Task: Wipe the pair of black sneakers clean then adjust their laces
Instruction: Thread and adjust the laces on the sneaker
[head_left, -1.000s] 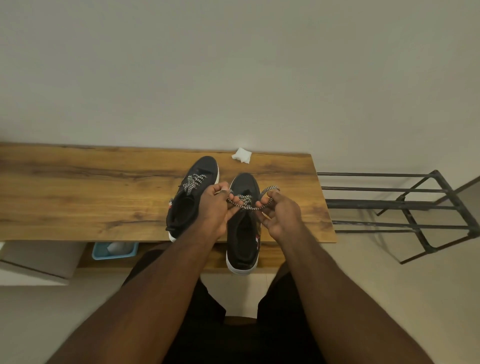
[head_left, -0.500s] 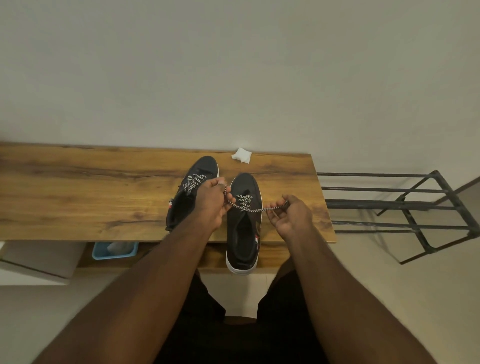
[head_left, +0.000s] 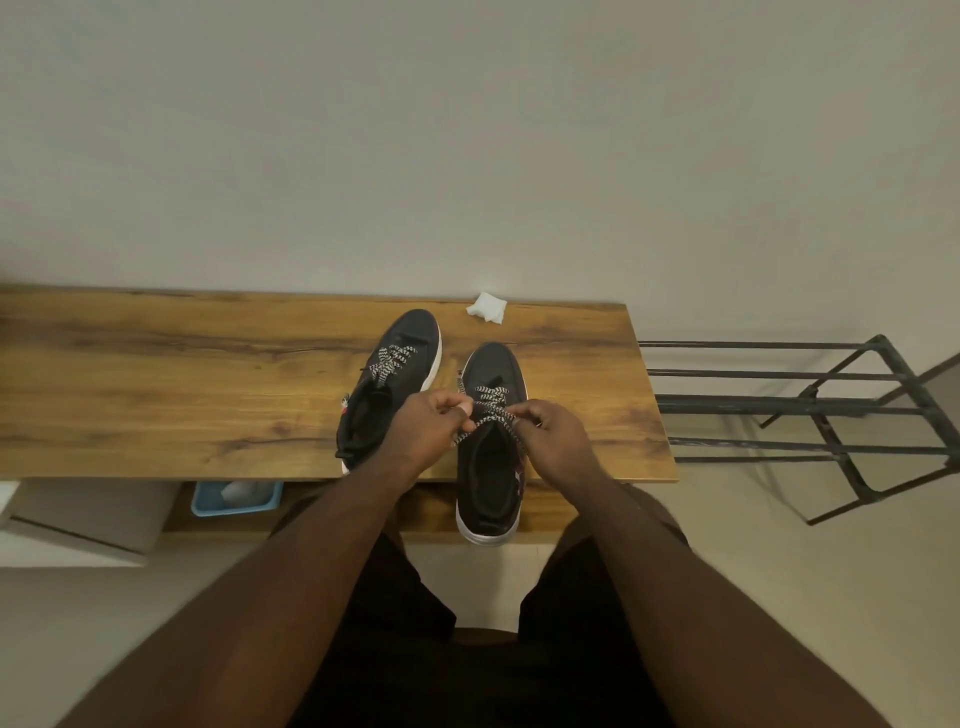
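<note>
Likely a home entryway or hallway — plain pale wall, pale tiled floor. A long wooden bench top (head_left: 208, 384) against the wall, a lower shelf beneath it. Just right of the bench, a bare black metal shoe rack (head_left: 810, 410). Below the bench's front edge, a small blue tray (head_left: 236, 498) — and, further left, a white box-like unit (head_left: 72, 525).

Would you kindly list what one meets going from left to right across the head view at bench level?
Blue tray under the bench → left sneaker → left hand → right sneaker → right hand → black metal rack.
</note>
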